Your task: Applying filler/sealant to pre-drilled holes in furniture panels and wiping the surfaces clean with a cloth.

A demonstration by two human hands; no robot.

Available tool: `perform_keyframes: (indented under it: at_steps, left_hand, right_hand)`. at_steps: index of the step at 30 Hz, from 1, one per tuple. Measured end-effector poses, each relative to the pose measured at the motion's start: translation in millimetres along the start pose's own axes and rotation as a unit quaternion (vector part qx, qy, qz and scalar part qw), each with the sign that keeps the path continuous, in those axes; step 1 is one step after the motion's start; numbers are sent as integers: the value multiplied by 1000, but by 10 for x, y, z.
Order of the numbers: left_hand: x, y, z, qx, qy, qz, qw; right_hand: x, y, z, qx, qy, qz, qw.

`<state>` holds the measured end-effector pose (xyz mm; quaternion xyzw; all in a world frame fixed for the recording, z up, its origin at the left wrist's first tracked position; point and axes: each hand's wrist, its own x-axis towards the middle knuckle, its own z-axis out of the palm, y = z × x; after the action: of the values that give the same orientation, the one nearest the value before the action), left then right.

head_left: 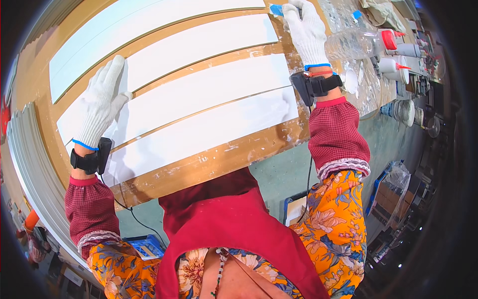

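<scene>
One red apron is closest. Left hand lies flat and loose on some of four white boards; thin gaps part them. Below, brown table makes a wider edge. Right hand bends by one blue thing, I can't tell if held, beside one clear bottle.

Reads as a workshop, judging by white-spattered table, long white boards in rows, red-nozzled bottle, stacked pale strips at left.
</scene>
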<state>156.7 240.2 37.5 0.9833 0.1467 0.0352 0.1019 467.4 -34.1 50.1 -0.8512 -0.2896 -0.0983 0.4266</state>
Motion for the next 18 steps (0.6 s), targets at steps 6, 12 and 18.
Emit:
perform_keyframes:
  at_steps: [6, 12, 18]
  left_hand:
    - [2, -1, 0, 17, -3, 6, 1000]
    - [-12, 8, -14, 34, -10, -5, 999]
    - [-4, -34, 19, 30, -5, 8, 1000]
  right_hand:
    - [45, -28, 43, 4, -63, 69, 996]
    - [67, -6, 73, 35, -33, -9, 999]
    - [77, 71, 64, -50, -51, -70, 995]
